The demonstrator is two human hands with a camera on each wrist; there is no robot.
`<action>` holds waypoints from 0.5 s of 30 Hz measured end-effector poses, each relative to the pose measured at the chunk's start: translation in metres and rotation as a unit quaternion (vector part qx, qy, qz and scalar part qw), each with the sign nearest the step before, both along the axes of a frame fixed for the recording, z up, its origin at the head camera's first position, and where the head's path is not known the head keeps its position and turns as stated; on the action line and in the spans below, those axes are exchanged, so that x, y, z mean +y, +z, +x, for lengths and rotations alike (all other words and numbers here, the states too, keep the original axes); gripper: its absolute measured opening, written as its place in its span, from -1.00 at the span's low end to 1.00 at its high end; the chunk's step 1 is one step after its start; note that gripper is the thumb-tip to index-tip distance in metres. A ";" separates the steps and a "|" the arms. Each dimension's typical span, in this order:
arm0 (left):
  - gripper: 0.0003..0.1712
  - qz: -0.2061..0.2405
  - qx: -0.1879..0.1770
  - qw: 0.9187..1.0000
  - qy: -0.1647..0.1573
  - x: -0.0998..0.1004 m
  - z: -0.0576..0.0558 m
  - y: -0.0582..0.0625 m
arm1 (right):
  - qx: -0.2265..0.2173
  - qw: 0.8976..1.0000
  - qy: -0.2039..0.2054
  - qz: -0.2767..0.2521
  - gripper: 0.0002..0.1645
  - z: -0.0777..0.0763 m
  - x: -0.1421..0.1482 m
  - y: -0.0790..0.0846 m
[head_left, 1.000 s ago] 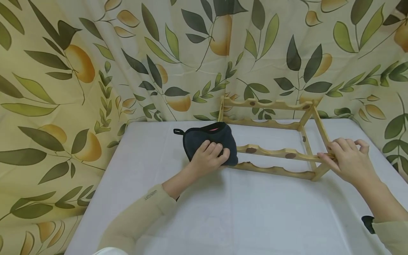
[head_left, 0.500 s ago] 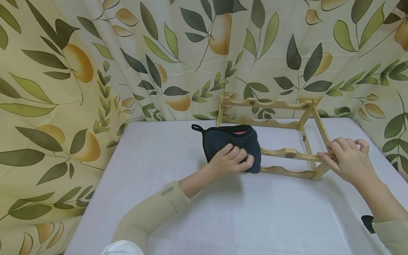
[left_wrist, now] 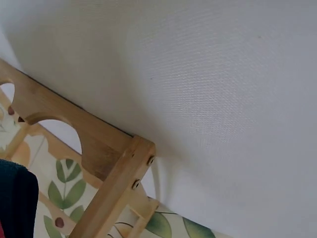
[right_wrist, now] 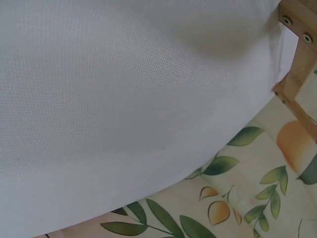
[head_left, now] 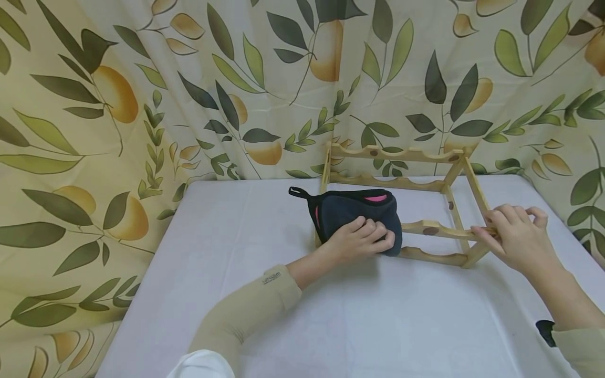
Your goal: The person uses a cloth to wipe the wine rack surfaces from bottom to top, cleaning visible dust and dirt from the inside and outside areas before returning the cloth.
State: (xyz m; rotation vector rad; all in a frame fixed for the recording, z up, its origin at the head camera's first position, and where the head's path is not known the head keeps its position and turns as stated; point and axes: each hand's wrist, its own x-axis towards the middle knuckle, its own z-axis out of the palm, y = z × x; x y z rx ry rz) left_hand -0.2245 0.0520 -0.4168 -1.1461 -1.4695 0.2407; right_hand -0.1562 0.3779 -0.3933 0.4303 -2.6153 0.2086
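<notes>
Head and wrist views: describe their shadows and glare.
Head: soft shadow on the white cloth-covered table below the navy fabric pouch; left wrist: diffuse shading beside the pale scalloped wooden rack; right wrist: broad dark patch near that rack's corner; no strong glare in any.

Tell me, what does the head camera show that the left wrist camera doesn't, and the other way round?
Only the head view shows the left hand holding a dark blue pouch, the right hand holding one end of a wooden rack, and the beige sleeves.

Only the left wrist view shows two screw heads in the rack's end.

Both show the rack, the white tablecloth and the leaf-and-fruit curtain. The dark edge at the wrist picture's left is probably the pouch.
</notes>
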 end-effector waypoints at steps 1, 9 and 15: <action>-0.78 -0.003 -0.003 1.000 0.005 0.001 -0.001 -0.001 | 0.002 1.000 0.001 -0.001 -0.27 0.000 0.000 0.000; -0.74 -0.030 -0.045 0.997 0.050 0.003 0.000 -0.009 | 0.007 1.000 0.007 -0.004 -0.28 -0.001 0.000 0.000; -0.69 -0.044 -0.077 0.993 0.072 0.002 0.001 -0.009 | 0.027 0.999 0.022 -0.015 -0.25 -0.001 -0.001 -0.002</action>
